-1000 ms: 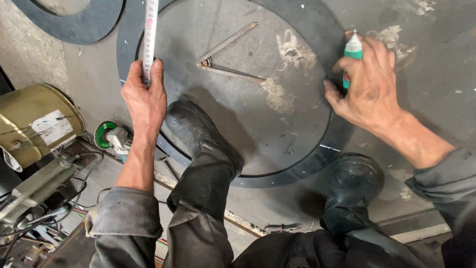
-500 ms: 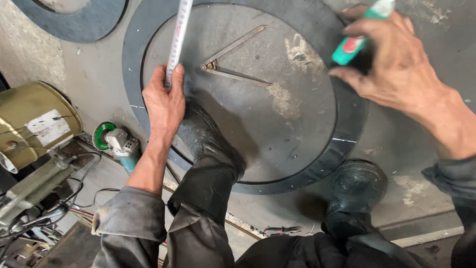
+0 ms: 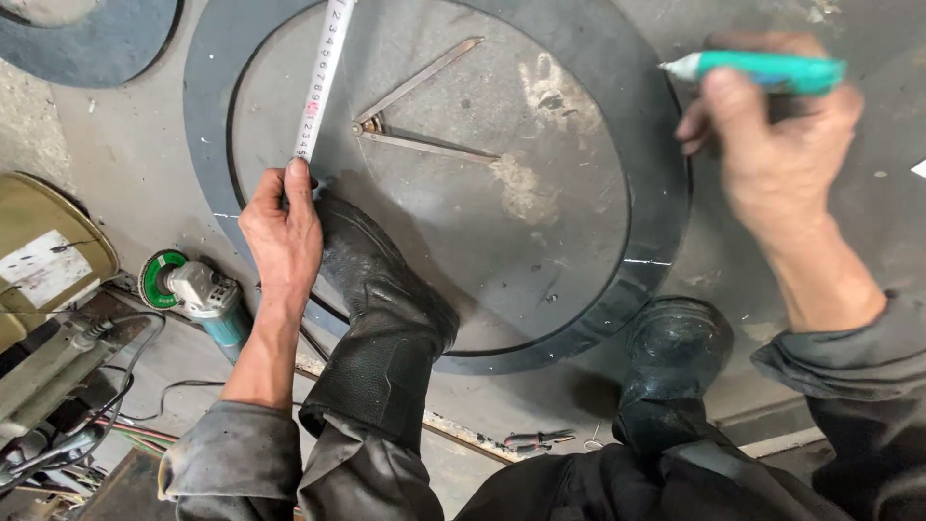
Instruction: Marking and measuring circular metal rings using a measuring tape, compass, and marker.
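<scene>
Two bare hands work above a round steel disc lying on the floor. Left hand: fingers closed, pinching the near end of a white tape measure, which runs away from the fingers across the dark outer ring of the disc and out of the top of the view. Right hand: raised over the far right rim of the ring, fingers closed around a green marker whose pale tip points left; the hand is blurred, and the marker touches nothing.

Beyond the left fingers, on the lighter inner plate, lie metal dividers, legs spread, well apart from both hands. Just below the left fingers a black boot stands on the disc, its toe almost touching the tape's end; a second boot stands beneath the right wrist, at the ring's near edge. Left of the left forearm an angle grinder with a green guard lies on the floor, near a brass-coloured drum. Pliers lie on the floor between the two legs.
</scene>
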